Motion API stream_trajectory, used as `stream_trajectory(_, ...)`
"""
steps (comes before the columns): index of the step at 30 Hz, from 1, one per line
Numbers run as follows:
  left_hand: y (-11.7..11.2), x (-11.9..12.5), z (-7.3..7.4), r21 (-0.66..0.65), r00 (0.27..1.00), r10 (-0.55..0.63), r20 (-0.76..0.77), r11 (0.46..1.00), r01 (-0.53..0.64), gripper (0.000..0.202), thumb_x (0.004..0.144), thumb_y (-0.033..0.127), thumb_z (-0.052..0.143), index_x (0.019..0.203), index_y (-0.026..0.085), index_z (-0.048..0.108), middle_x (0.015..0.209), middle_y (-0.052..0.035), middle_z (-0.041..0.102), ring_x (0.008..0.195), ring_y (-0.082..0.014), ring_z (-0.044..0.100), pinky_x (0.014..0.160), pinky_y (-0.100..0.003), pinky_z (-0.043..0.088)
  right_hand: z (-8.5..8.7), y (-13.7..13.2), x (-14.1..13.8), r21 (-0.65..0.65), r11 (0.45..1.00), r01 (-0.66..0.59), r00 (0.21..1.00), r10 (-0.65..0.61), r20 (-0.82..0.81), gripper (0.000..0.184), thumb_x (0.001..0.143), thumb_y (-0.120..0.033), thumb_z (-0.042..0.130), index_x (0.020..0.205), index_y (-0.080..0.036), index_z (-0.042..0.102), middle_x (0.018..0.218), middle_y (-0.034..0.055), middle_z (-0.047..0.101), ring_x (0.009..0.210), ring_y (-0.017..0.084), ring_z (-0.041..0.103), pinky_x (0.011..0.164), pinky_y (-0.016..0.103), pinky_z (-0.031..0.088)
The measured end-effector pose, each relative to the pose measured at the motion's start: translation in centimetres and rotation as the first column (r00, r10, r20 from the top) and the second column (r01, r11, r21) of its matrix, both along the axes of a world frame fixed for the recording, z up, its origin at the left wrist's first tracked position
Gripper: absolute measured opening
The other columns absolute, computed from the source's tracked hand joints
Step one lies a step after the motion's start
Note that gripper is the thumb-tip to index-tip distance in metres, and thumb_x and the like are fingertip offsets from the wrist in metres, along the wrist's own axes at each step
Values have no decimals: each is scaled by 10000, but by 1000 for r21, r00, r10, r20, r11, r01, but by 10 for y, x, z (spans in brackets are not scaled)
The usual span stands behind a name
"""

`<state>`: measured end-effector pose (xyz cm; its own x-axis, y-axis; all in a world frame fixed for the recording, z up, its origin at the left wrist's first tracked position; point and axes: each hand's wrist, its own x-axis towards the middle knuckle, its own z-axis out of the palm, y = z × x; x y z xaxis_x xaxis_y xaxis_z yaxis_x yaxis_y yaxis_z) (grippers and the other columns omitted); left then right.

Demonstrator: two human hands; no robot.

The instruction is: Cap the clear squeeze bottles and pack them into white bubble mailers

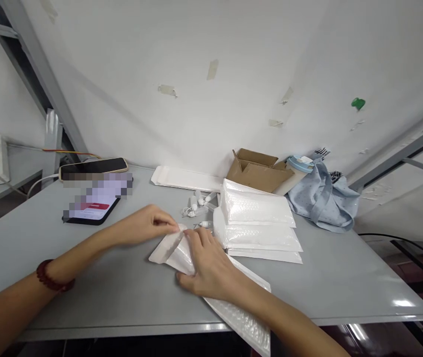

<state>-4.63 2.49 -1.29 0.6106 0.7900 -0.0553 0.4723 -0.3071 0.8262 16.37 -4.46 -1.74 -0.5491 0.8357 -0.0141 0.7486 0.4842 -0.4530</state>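
Note:
A white bubble mailer lies at a slant across the front of the grey table, its lower end reaching past the edge. Its flap points to the left and the mouth seems partly open. At the flap's upper corner, my left hand is closed in a pinch, with a dark red bead bracelet on the wrist. My right hand grips the mailer just below its mouth, thumb at the near side and fingers over the top. Just beyond lie several small whitish plastic pieces, one with a ring.
Several bubble mailers are stacked to the right. Behind them stand an open cardboard box, a blue-lidded cup and a light blue cloth bag. A flat white package lies near the wall. Two phones rest on the left.

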Motion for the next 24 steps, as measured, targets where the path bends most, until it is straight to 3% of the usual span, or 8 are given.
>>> stream_trajectory(3, 12, -6, -6, 160, 946, 322, 35, 933, -324, 390, 850, 514, 543, 774, 176, 720, 701, -16, 663, 639, -161, 534, 566, -251, 387, 8, -3, 5, -11, 999, -40, 993, 41, 110, 802, 698, -394, 695, 1372, -91, 382, 1207, 173, 454, 1118, 336, 421, 972, 551, 387)
stream_trajectory(5, 17, -5, -14, 254, 914, 403, 58, 879, -403, 398, 859, 523, 527, 872, 174, 719, 774, -36, 688, 678, -177, 562, 614, -272, 434, 13, -5, 9, -57, 996, -71, 987, 79, 139, 890, 673, -408, 721, 1412, -89, 342, 1234, 180, 437, 1145, 350, 404, 996, 555, 371)
stream_trajectory(9, 20, 11, -31, 456, 970, 243, 15, 862, -223, 396, 901, 455, 526, 1182, 213, 666, 1083, -88, 667, 1001, -249, 572, 854, -360, 486, 20, -8, 14, -156, 983, -101, 973, 130, 190, 957, 670, -377, 736, 1462, -103, 274, 1249, 186, 420, 1151, 355, 402, 997, 546, 383)
stream_trajectory(11, 20, 19, -37, 519, 985, 167, -44, 847, -120, 382, 932, 419, 510, 1256, 262, 637, 1223, -101, 599, 1160, -280, 492, 980, -429, 440, 22, -9, 13, -154, 983, -95, 973, 125, 192, 876, 690, -338, 722, 1433, -104, 319, 1218, 179, 432, 1121, 339, 420, 984, 538, 396)
stream_trajectory(14, 21, 27, -44, 561, 985, 130, -112, 827, -45, 372, 963, 368, 472, 1307, 325, 608, 1328, -106, 512, 1226, -302, 422, 1008, -491, 417, 24, -9, 9, -122, 989, -83, 981, 102, 162, 696, 714, -253, 687, 1338, -112, 413, 1131, 140, 459, 1045, 295, 446, 946, 507, 427)
stream_trajectory(17, 25, 27, -47, 591, 988, 116, -102, 806, -34, 335, 970, 315, 455, 1225, 277, 668, 1229, -114, 553, 1158, -285, 451, 980, -476, 437, 23, -8, 6, -121, 988, -93, 990, 104, 91, 632, 728, -190, 653, 1312, -146, 416, 1111, 114, 459, 1036, 273, 448, 922, 479, 444)
stream_trajectory(20, 32, 22, -48, 612, 989, 147, -26, 784, -100, 302, 973, 303, 442, 1060, 212, 717, 1030, -102, 622, 1021, -254, 500, 923, -436, 461, 20, -5, 7, -126, 988, -84, 996, 87, 16, 652, 738, -166, 632, 1340, -178, 381, 1146, 106, 455, 1083, 268, 447, 942, 457, 437)
stream_trajectory(24, 39, 16, -50, 569, 981, 192, 4, 807, -160, 274, 955, 322, 460, 964, 187, 698, 946, -89, 680, 982, -257, 534, 893, -416, 463, 14, -1, 7, -106, 993, -60, 998, 61, 8, 674, 746, -172, 616, 1370, -172, 363, 1169, 109, 456, 1105, 265, 451, 954, 437, 433)
